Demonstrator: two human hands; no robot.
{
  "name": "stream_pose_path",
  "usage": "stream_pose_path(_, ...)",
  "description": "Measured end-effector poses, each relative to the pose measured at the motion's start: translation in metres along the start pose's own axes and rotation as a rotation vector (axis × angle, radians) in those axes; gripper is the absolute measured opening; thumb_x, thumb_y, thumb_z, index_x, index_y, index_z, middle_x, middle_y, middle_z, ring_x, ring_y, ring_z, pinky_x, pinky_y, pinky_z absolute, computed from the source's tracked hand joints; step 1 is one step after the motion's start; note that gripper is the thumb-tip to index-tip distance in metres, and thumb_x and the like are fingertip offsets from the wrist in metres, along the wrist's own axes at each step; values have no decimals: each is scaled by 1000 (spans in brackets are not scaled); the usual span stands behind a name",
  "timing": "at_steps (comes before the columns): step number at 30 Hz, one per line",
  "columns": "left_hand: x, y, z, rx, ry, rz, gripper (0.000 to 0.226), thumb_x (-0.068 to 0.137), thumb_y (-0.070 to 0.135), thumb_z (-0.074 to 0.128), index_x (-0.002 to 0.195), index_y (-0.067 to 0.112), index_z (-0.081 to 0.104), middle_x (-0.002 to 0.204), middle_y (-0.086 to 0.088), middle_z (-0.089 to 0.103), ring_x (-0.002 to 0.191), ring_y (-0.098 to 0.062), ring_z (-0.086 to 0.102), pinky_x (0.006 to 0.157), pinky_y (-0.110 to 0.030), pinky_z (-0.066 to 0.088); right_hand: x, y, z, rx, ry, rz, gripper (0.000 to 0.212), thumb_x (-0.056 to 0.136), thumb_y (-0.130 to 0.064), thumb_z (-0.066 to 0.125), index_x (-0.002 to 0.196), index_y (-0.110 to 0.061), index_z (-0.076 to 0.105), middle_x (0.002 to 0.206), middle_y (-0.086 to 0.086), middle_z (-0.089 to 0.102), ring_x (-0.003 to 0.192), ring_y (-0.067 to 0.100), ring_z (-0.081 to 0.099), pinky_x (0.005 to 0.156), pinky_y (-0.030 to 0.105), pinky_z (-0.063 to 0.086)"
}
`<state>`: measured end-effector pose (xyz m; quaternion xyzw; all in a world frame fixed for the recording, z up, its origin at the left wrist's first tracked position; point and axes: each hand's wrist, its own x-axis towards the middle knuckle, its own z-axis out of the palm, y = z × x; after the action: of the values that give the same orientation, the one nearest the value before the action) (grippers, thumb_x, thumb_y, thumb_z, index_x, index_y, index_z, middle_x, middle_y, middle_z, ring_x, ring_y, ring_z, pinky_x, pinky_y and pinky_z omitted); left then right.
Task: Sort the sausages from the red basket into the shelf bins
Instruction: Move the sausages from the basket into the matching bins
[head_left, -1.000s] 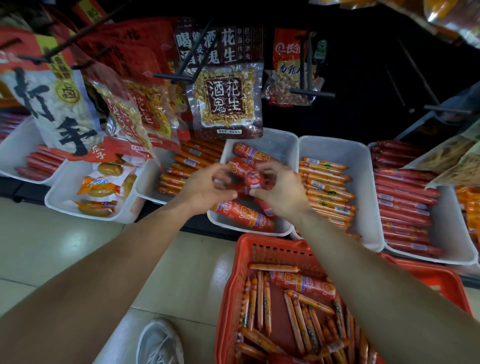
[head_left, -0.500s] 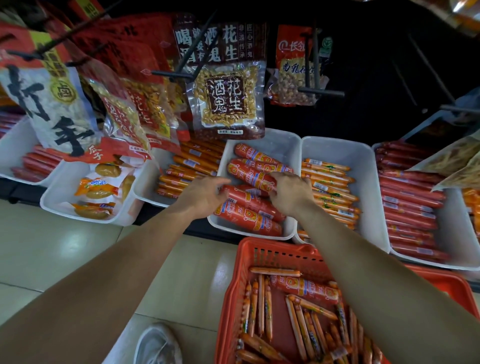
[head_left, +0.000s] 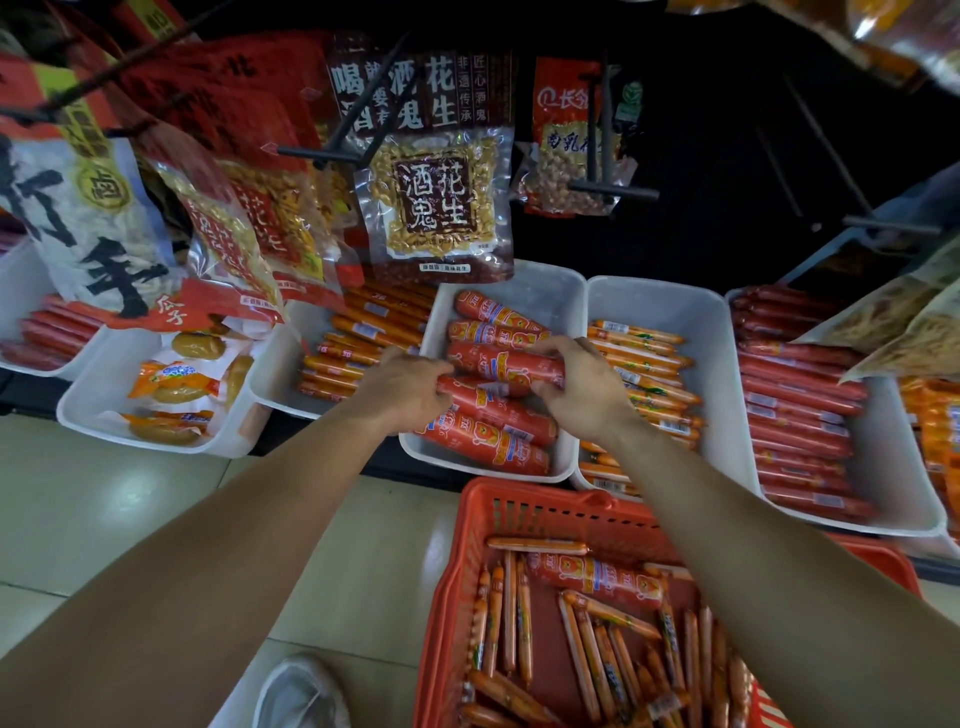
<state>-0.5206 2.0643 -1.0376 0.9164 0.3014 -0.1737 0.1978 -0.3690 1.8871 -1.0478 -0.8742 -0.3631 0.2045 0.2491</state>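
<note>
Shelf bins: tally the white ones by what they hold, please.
Slim dark-red sausages: 2 bins
Orange sausages: 2 bins
Fat red sausages: 1 bin
Bagged snacks: 1 bin
Total: 6 white bins; orange packs at the right edge left out.

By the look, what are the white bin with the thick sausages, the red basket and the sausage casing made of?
White bin: likely moulded plastic, smooth, faintly glossy; rounded corners, thin rolled rim. Red basket: moulded plastic, slotted walls, slight sheen. Thick sausage casing: glossy printed film, probably plastic; highlights run along it. Exact polymers cannot be told.
</note>
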Motion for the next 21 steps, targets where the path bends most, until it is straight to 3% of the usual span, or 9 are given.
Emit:
stream_pose_path(5,1,6,-5,100,20,39,58,91,52,60,145,38,43,140,0,55,127,-26,36,99,-40,38,-6,7,-2,-45,-30,39,58,87,-31,73,139,-29,48,137,5,51,122,28,54,102,45,49)
stream_pose_path(10,-1,14,-11,92,-58,82,60,85,57,67,138,32,54,136,-3,48,133,-27,34,106,-43,34,-9,1,-2,-88,-98,17,59,92,-32,67,146,-28,44,137,6,58,121,29,58,102,42,50)
stream_pose_path(13,0,15,-12,65,-77,75,59,82,51,73,135,34,53,140,-1,44,134,-26,35,109,-44,37,-14,1,-3,-51,-45,40,55,92,-32,67,142,-32,45,134,4,60,118,28,60,98,42,52)
stream_pose_path(17,-5,15,-8,-76,-77,88,56,81,40,80,129,31,54,136,3,56,115,-19,57,88,-33,51,-26,4,-5,-78,63,8,49,91,-30,68,137,-32,51,128,1,65,112,25,63,95,36,51)
stream_pose_path(21,-17,10,-16,-188,55,77,48,76,46,81,119,32,63,120,3,64,98,-14,63,78,-31,55,-39,11,-7,-46,164,-2,49,89,-25,70,135,-32,57,128,1,66,112,25,64,94,35,51)
